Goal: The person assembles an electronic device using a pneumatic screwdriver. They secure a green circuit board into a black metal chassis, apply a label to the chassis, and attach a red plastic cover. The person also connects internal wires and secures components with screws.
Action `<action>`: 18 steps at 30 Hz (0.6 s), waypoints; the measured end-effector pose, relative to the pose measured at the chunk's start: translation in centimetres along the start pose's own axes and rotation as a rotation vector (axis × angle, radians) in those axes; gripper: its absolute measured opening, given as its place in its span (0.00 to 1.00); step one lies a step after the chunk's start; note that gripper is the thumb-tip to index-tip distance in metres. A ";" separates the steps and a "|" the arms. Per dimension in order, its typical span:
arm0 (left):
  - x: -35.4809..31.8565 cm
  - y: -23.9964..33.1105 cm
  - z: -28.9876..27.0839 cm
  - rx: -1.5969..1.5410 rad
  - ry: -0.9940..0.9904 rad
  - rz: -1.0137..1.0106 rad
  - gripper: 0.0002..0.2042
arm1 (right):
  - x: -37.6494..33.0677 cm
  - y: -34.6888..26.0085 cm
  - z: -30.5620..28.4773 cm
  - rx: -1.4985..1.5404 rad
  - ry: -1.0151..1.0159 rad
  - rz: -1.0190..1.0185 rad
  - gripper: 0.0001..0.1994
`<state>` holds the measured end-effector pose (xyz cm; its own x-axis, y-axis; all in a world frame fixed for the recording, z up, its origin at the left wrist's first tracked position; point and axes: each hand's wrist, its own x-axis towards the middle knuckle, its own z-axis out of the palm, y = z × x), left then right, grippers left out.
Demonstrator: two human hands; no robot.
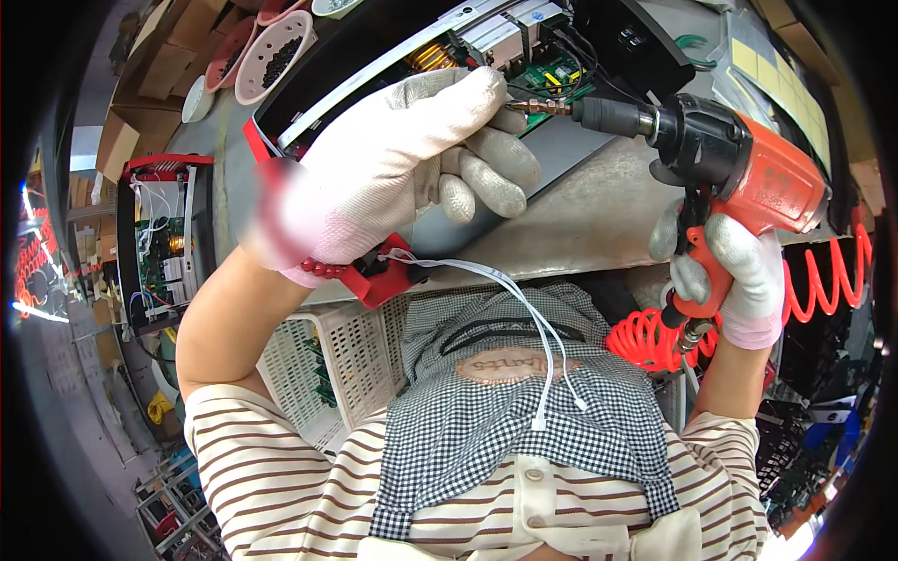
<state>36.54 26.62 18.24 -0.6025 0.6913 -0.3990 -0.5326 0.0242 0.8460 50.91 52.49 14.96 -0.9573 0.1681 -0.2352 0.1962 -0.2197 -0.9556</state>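
Note:
My right hand (739,271), in a white glove, grips the handle of an orange-red and black air screwdriver (776,182). The tool points left, with a copper-coloured bit (547,107) at its nose. At the bit's tip is my gloved left hand (412,150), thumb and forefinger closed together and the other fingers curled. Whatever they pinch is hidden. Beneath the left hand lies a long electronic device (374,89) with its case open, showing a green circuit board (552,75) and a copper coil (432,58). White cables (510,285) with plugs hang from its red end over the bench edge.
Bowls of small dark parts (274,61) stand at the back left. Another open device (164,238) sits on the left. A coiled red air hose (655,338) hangs at the right. Below the bench edge is a white plastic basket (360,360). Green-handled pliers (694,49) lie at the back.

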 end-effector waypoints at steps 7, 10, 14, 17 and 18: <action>0.1 -0.1 0.8 0.023 0.070 0.063 0.19 | 0.2 -0.2 0.5 -0.011 -0.008 0.039 0.27; 0.3 -0.4 0.6 0.227 0.132 0.188 0.19 | 0.6 -0.7 1.1 -0.041 -0.027 0.047 0.25; 0.6 0.5 -0.2 0.380 0.107 0.181 0.24 | 1.7 -1.8 1.9 -0.041 -0.048 0.057 0.21; 1.5 2.2 -2.1 0.480 0.041 0.026 0.32 | 4.1 -3.3 1.8 -0.145 -0.054 -0.010 0.18; 1.4 2.5 -3.3 0.635 0.117 0.107 0.31 | 5.2 -4.5 2.2 -0.277 -0.048 -0.046 0.16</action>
<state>32.44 25.26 18.61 -0.7122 0.6313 -0.3069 -0.0333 0.4063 0.9131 44.62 52.24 18.40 -0.9741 0.1249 -0.1886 0.1970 0.0587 -0.9786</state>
